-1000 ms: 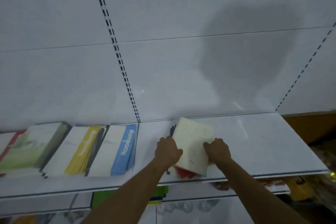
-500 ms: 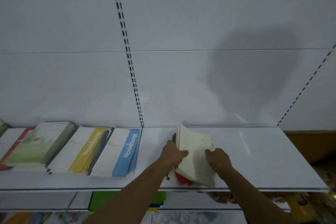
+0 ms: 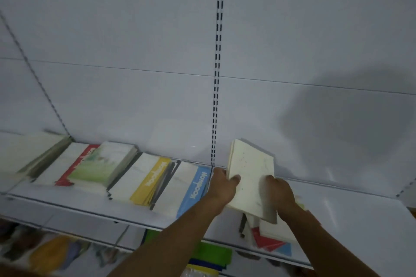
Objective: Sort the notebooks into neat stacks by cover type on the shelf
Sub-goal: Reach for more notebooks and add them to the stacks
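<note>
Both hands (image 3: 249,189) now grip the cream notebook (image 3: 251,179), lifted off the mixed pile (image 3: 271,239), nearer the blue-spine stack (image 3: 191,189); sorting continues.

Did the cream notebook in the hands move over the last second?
Yes: the cream speckled paper-cover notebook has shifted left, nearer the black-slotted white wall upright.

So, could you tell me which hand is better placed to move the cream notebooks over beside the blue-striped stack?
Probably the left hand. It grips the cream notebooks on the edge nearest the blue-striped stack, almost next to it. The right hand holds the far edge.
</note>
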The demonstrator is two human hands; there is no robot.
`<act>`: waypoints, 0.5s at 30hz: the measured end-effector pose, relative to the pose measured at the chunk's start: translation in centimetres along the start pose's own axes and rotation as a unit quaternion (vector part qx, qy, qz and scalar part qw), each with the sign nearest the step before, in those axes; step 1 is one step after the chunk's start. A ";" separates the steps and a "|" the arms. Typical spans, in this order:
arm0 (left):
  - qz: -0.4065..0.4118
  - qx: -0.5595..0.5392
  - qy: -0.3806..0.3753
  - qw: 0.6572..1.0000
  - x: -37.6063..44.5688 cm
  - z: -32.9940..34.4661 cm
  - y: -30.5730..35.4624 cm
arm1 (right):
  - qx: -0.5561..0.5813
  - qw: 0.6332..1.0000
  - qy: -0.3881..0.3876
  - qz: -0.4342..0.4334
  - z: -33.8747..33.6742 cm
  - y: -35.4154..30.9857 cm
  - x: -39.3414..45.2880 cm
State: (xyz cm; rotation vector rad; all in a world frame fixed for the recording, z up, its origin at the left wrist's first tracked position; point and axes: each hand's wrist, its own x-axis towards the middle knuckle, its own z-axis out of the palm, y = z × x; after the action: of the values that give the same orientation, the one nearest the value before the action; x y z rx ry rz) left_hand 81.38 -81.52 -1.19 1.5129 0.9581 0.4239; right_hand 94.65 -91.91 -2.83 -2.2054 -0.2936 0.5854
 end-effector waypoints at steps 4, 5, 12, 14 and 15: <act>-0.017 -0.048 0.054 0.997 -1.0 -6.2 -1.3 | 0.039 0.996 -0.063 -0.043 5.1 -4.3 -1.0; -0.025 -0.057 0.069 0.996 -1.4 -7.9 -1.7 | 0.039 0.994 -0.082 -0.058 6.7 -5.4 -1.6; -0.062 -0.065 0.289 0.953 -7.7 -20.2 -5.6 | 0.009 0.955 -0.243 -0.168 19.2 -12.4 -8.7; -0.077 -0.075 0.360 0.927 -10.5 -23.7 -7.3 | -0.008 0.936 -0.293 -0.196 23.0 -13.9 -12.2; -0.084 -0.080 0.388 0.914 -12.0 -25.4 -8.1 | -0.014 0.925 -0.315 -0.214 24.9 -14.6 -14.2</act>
State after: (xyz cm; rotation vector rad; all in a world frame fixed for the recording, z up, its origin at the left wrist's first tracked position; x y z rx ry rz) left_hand 52.86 -75.04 -0.65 1.0911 1.6096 0.9928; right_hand 69.64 -71.72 -1.11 -1.8316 -1.0905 1.0253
